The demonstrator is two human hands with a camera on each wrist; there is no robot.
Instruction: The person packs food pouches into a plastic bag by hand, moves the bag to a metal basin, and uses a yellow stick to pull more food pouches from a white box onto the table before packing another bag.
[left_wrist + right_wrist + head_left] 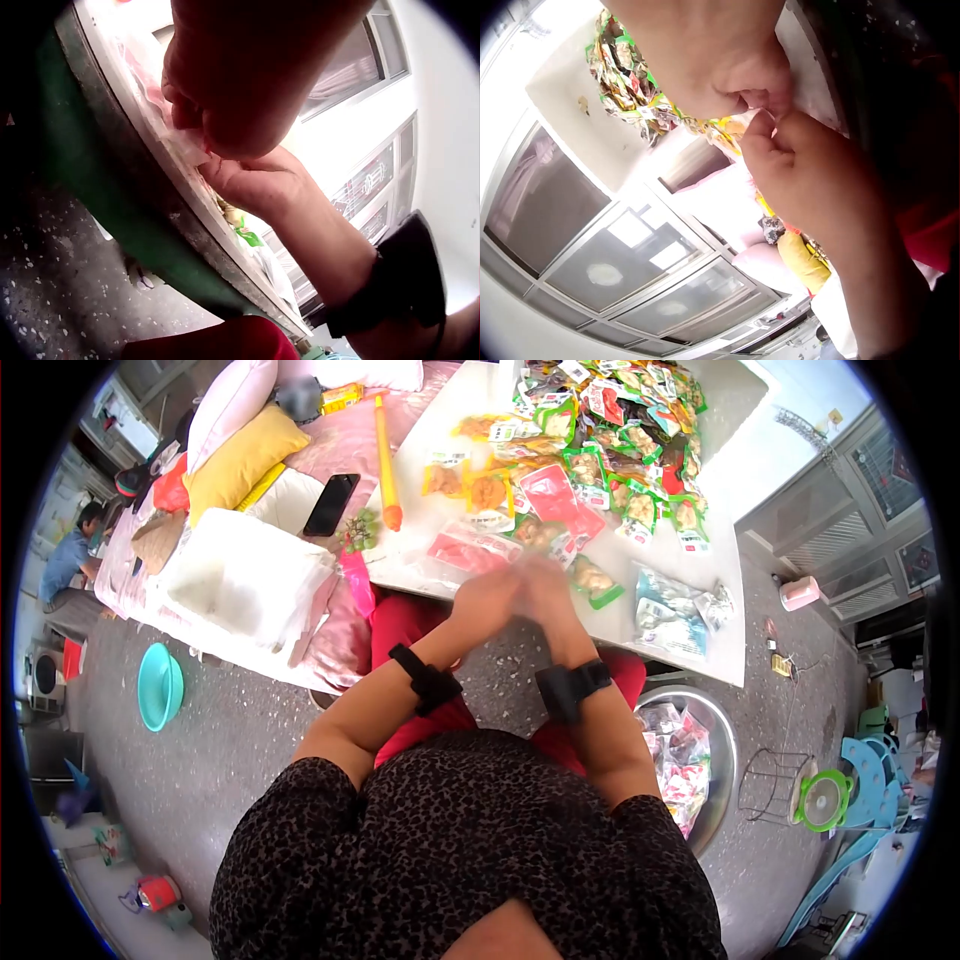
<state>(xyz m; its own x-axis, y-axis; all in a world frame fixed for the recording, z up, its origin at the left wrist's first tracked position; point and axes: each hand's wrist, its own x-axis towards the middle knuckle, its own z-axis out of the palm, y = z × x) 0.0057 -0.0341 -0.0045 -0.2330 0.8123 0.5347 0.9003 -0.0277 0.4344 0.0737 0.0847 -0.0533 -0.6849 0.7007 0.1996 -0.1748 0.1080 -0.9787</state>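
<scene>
My left hand and right hand meet at the table's near edge, fingers curled and knuckles close together. Between them they pinch the edge of a clear plastic packet with pinkish-red contents, which spreads over the white tabletop beyond the left hand. In the left wrist view, its clear film shows beneath the left fingers, next to the right thumb. The pinched edge itself is mostly hidden by the fingers. Close by lie another pink packet and a green-edged snack packet.
Colourful snack packets are heaped at the table's far side. A blue-white bag lies at right, above a metal basin of packets on the floor. Left are a phone, an orange-yellow stick and a white foam box.
</scene>
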